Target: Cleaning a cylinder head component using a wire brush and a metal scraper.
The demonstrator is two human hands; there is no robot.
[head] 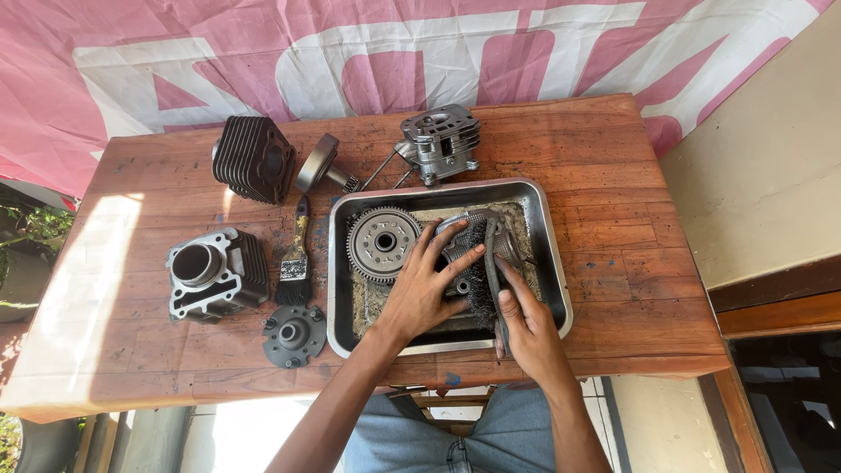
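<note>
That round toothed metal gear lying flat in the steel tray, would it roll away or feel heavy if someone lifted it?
The round toothed metal gear lies flat, so it probably would not roll unless stood on edge. Thick solid metal suggests weight for its size. The steel tray looks grimy, so it may be slippery.

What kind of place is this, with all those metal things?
Probably a small outdoor engine repair spot. A sunlit wooden table holds finned engine cylinders, a gear in a dirty metal tray, and a paintbrush.

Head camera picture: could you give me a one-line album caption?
Left hand steadies a metal part in a steel tray while right hand scrubs it with a wire brush.
</note>
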